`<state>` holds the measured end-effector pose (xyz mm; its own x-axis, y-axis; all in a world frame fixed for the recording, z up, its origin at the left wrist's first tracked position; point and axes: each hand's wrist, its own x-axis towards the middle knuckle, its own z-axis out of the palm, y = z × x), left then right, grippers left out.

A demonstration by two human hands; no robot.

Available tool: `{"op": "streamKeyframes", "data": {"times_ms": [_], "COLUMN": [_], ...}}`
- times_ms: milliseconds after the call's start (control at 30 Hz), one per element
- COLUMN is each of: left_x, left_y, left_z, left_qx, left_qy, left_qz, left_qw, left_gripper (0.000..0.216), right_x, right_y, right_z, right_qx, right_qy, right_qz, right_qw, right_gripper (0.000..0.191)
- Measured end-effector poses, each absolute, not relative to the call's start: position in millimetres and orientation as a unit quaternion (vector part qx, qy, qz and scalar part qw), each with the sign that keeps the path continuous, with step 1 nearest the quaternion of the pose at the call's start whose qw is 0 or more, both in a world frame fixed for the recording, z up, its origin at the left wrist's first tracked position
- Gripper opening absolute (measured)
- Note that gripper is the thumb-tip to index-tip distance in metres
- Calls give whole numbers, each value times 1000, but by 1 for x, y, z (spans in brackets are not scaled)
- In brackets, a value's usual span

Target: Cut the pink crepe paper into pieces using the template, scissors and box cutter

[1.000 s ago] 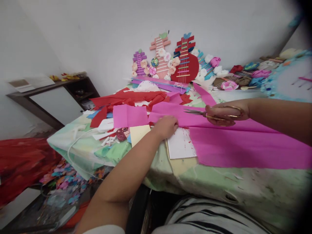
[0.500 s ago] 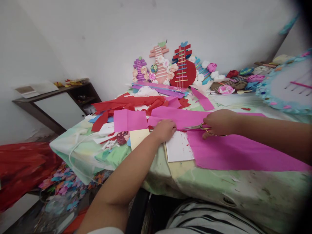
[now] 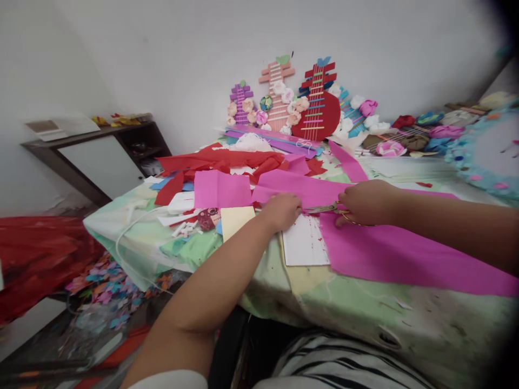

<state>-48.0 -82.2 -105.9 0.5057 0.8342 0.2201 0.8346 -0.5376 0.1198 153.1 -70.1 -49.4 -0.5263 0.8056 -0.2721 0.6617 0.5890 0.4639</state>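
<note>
A long sheet of pink crepe paper lies across the green-clothed table. My left hand presses its fingers closed on the paper's left end, beside a white card. My right hand is closed round gold-handled scissors, whose blades point left along the paper toward my left hand. The two hands are a short gap apart.
Red paper scraps, a pink square and a yellow card lie left of my hands. Paper guitars with flowers lean on the back wall. A dark shelf stands at left. A light blue ring craft sits at right.
My right hand has come down from above the sheet and brought the scissors to the paper's edge near my left hand. My left hand has stayed in place on the paper.
</note>
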Motion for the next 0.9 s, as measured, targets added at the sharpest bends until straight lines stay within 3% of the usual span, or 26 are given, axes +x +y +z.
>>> {"op": "streamKeyframes", "data": {"times_ms": [167,367,600,900], "left_x": [-48,-47,-48,-49], "left_y": [-82,-81,-81,-80], "left_z": [-106,-107,-107,-108], "left_qx": [-866,-864,-861,-860], "left_qy": [-484,-487,-491,-492], "left_qz": [-126,-125,-128,-132], "left_qw": [-2,-5,-8,-16], "left_gripper": [23,23,22,22], "right_x": [151,149,159,162], "right_y": [-72,-80,-81,-82], "right_z": [-47,-42,-49,-50], "right_qx": [406,329,298,342], "right_qy": [866,869,863,857], "right_qz": [181,298,362,338], "right_qw": [227,220,187,185], "right_gripper": [45,24,25,24]}}
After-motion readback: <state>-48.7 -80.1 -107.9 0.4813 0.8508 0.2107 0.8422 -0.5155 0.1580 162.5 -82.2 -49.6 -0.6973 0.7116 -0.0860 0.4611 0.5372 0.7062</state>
